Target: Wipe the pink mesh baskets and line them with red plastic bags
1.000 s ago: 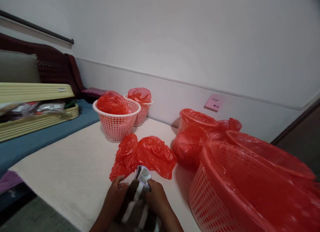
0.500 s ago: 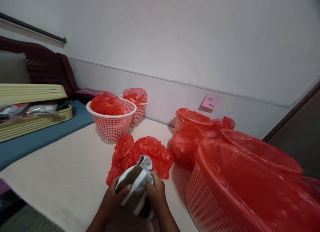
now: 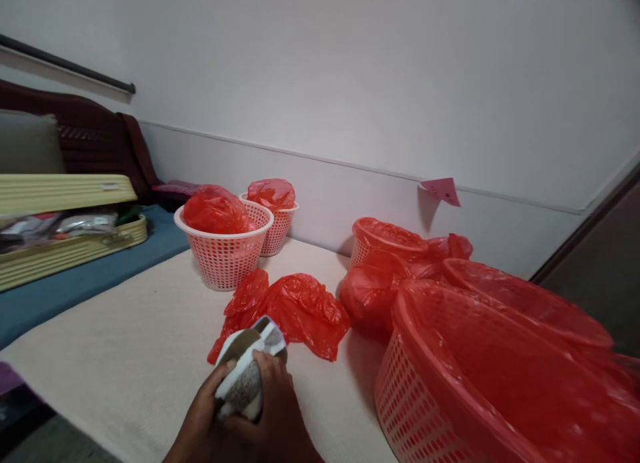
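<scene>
Between my two hands is a bundled fluffy striped cloth (image 3: 245, 376) in brown, white and grey; its exact kind I cannot make out. My left hand (image 3: 203, 410) grips its left side, the thumb along the edge. Across its right side my right hand (image 3: 275, 406) is closed, fingers over the top. Just beyond the bundle, a crumpled red plastic bag (image 3: 305, 310) lies on the pale-covered surface (image 3: 125, 356). The lower part of the cloth is hidden by my hands.
At right stand a large basket (image 3: 415, 396) lined with red plastic and more lined baskets. Two pink baskets (image 3: 225, 256) holding red bags are at the back left. A yellow case (image 3: 75, 250), partly open, sits far left. A pink note (image 3: 443, 190) hangs on the wall.
The striped cloth has moved left and been squeezed into a tighter bundle. My right hand has shifted left over it. The pink note on the wall has flipped upward.
</scene>
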{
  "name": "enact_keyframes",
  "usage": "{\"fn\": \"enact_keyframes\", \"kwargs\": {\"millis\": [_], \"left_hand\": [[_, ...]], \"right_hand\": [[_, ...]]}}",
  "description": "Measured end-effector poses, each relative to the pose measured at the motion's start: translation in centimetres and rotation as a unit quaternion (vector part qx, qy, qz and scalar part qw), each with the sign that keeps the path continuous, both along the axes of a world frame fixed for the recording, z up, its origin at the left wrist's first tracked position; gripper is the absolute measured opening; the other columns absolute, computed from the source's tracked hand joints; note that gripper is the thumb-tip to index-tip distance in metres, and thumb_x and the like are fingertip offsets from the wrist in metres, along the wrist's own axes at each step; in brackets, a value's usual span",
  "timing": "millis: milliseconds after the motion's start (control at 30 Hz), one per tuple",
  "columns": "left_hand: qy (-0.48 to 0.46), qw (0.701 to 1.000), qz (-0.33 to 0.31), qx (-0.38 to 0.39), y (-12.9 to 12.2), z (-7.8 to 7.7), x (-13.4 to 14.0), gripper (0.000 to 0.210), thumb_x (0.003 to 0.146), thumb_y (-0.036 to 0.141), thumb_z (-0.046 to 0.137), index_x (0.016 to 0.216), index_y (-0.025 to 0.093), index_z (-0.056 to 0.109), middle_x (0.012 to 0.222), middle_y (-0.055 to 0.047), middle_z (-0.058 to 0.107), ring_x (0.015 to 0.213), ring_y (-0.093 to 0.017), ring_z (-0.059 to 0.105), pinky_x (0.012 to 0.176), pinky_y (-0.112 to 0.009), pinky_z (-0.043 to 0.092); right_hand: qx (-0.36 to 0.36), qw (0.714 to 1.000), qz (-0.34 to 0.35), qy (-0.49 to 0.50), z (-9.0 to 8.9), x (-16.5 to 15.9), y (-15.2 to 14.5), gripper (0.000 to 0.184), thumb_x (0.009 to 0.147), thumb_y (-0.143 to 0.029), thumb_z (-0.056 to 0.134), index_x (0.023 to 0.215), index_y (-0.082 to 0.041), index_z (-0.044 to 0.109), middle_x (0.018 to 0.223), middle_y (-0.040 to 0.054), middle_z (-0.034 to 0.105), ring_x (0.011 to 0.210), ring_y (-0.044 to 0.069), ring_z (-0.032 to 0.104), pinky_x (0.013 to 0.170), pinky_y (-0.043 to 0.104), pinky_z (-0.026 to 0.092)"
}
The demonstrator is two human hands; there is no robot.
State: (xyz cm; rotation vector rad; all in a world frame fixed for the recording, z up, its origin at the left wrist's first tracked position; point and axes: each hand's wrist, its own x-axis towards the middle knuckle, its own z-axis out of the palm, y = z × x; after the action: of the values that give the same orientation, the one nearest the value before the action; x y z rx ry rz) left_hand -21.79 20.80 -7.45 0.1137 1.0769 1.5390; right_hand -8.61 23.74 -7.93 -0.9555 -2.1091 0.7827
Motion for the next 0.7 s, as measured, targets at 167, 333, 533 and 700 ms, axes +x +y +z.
{"fn": "enact_keyframes", "kwargs": {"millis": [167, 333, 533, 700], "left_hand": [[-0.054, 0.998, -0.012, -0.023, -0.1, -0.2, 0.4, 0.021, 0.067, 0.03, 0.072, 0.081, 0.015, 0.07, 0.067, -0.007, 0.07, 0.059, -0.022, 0.066, 0.054, -0.032, 0.054], [-0.019, 0.999, -0.045, 0.019, -0.1, -1.0, 0.6, 0.022, 0.066, 0.03, 0.076, 0.08, 0.014, 0.072, 0.069, -0.006, 0.07, 0.062, -0.02, 0.064, 0.06, -0.03, 0.053], [0.1, 0.993, -0.005, 0.06, 0.4, -2.1, -0.4, 0.023, 0.058, 0.019, 0.079, 0.08, 0.017, 0.073, 0.089, -0.008, 0.073, 0.083, -0.024, 0.067, 0.066, -0.026, 0.054], [0.086, 0.993, 0.065, 0.039, 0.9, -2.1, -0.9, 0.017, 0.067, 0.025, 0.071, 0.083, 0.019, 0.067, 0.079, -0.003, 0.071, 0.07, -0.018, 0.067, 0.061, -0.025, 0.055]], "right_hand": [[0.017, 1.0, 0.011, 0.004, -1.6, -0.2, 0.0, 0.088, 0.06, -0.009, 0.063, 0.144, -0.021, 0.037, 0.135, 0.0123, 0.056, 0.122, 0.03, 0.054, 0.102, 0.043, 0.044], [-0.007, 1.0, 0.001, 0.03, 0.3, 1.3, 0.6, 0.06, 0.073, -0.01, 0.053, 0.131, -0.025, 0.052, 0.118, 0.0066, 0.067, 0.105, 0.023, 0.064, 0.089, 0.033, 0.051], [-0.037, 0.997, -0.039, 0.048, 2.7, 2.8, 1.4, 0.038, 0.073, -0.012, 0.055, 0.108, -0.024, 0.064, 0.094, 0.0022, 0.071, 0.085, 0.019, 0.066, 0.074, 0.026, 0.05], [-0.104, 0.99, -0.061, 0.071, 2.4, 3.3, 1.5, 0.029, 0.072, -0.018, 0.06, 0.1, -0.023, 0.062, 0.085, 0.0002, 0.07, 0.076, 0.017, 0.065, 0.066, 0.024, 0.048]]}}
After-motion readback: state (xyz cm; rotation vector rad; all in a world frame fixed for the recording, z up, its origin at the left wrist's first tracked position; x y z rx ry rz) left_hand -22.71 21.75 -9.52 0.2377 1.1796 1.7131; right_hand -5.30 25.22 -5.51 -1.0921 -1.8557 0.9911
